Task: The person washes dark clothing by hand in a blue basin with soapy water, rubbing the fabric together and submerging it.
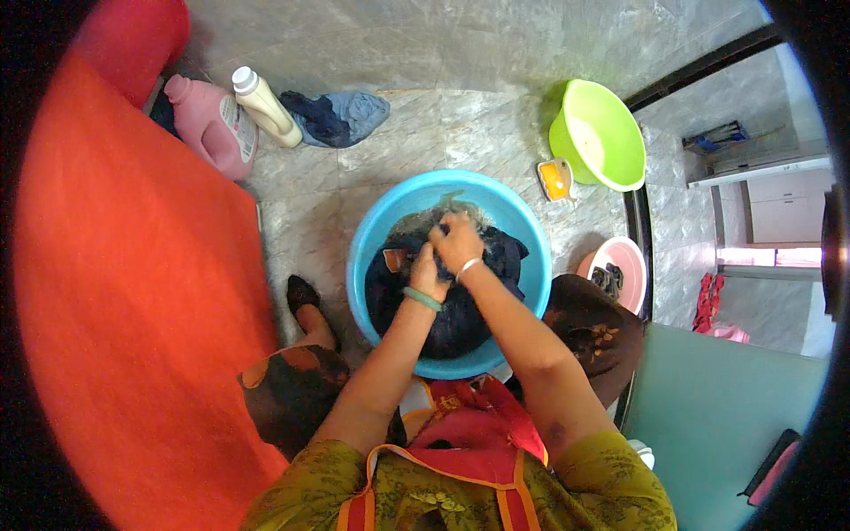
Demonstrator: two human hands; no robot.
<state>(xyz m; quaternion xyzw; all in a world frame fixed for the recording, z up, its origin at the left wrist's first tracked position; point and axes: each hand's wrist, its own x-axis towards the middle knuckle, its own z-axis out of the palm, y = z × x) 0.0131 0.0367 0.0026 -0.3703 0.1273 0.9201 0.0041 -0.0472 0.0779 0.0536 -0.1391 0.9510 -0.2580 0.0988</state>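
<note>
A round blue plastic basin [358,265] stands on the tiled floor before me, holding water and dark wet cloth [458,325]. My left hand [428,273], with a green bangle at its wrist, grips a bunched part of the dark cloth over the basin. Close against it, my right hand [458,240], with a silver bangle, is closed on the same cloth; its fingers are slightly blurred. A small brown-orange patch [393,260] shows on the cloth left of my hands. The lower part of the cloth lies in the basin, and murky water shows beyond my hands.
Upper left stand a pink detergent jug [209,126] and a cream bottle [269,109], beside a blue cloth bundle [355,118]. Upper right are a green basin [597,136] and a soap dish with orange soap [554,180]. A pink basin [637,272] holds dark cloth. Red fabric [146,299] covers the left.
</note>
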